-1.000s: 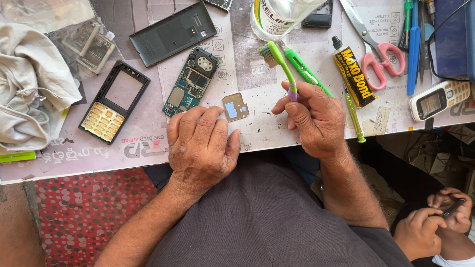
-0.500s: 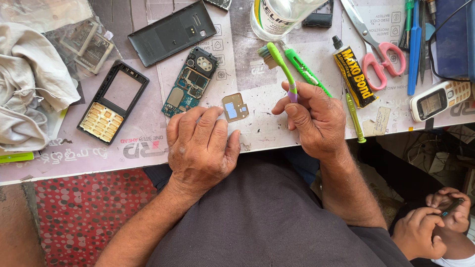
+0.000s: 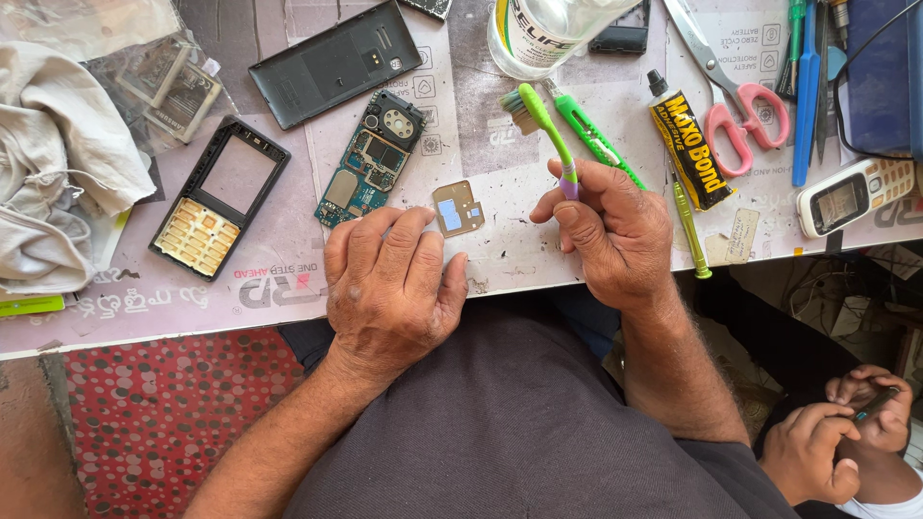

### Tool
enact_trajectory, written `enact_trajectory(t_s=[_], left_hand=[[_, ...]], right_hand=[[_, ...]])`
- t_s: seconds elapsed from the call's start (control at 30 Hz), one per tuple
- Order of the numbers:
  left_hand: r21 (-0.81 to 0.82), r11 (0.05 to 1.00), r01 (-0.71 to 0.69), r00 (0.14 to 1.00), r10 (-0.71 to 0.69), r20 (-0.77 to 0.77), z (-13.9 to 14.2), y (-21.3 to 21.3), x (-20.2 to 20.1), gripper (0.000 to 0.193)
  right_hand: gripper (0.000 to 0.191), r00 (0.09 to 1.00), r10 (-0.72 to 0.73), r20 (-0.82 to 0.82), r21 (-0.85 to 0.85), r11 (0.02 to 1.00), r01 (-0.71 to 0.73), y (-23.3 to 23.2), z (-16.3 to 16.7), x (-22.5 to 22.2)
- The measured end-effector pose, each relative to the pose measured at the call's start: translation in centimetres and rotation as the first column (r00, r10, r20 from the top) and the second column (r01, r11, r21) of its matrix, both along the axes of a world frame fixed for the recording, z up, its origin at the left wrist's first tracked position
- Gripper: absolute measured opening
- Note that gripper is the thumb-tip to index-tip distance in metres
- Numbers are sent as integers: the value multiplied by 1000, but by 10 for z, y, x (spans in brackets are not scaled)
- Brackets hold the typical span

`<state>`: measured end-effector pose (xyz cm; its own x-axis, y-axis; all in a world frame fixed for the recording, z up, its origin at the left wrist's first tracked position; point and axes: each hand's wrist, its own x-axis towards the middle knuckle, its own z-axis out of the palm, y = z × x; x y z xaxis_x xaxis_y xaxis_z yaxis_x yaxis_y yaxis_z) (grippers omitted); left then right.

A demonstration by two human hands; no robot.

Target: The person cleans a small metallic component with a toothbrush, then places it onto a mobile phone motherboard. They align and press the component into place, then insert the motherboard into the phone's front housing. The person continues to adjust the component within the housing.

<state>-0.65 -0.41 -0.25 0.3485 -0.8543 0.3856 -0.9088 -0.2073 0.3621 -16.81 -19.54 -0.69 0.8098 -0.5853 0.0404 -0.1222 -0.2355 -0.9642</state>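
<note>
Head view, right hand point(image 3: 615, 235) pinching a green toothbrush point(image 3: 546, 130) by its handle, bristles pointing toward the table's far edge, left hand point(image 3: 389, 288) resting flat, fingers together, at the table's point(image 3: 173, 308) near edge, small gold metal plate point(image 3: 458, 209) just beyond its fingertips, green circuit board point(image 3: 370, 161) farther in

Green plastic toothbrush point(image 3: 543, 120): smooth, glossy handle, worn bristles. Small gold-toned metal shield plate point(image 3: 458, 209): matt, with a shiny blue square. Green circuit board point(image 3: 371, 159): matt, with metal parts. Black plastic back cover point(image 3: 334, 63): smooth, satin. Crumpled off-white cloth point(image 3: 58, 163): soft, matt. Pink-handled scissors point(image 3: 726, 82): bright metal blades.
</note>
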Motion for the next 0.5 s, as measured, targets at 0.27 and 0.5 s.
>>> enact_trajectory(t_s=[0.27, 0.5], left_hand=[[-2, 1000, -1, 1000, 1, 10, -3, 0, 1, 34], [-1, 1000, -1, 1000, 1, 10, -3, 0, 1, 33]], right_hand=[[30, 1000, 5, -5, -32, 999, -6, 0, -1, 1], [31, 1000, 8, -8, -13, 1000, -8, 0, -2, 1]])
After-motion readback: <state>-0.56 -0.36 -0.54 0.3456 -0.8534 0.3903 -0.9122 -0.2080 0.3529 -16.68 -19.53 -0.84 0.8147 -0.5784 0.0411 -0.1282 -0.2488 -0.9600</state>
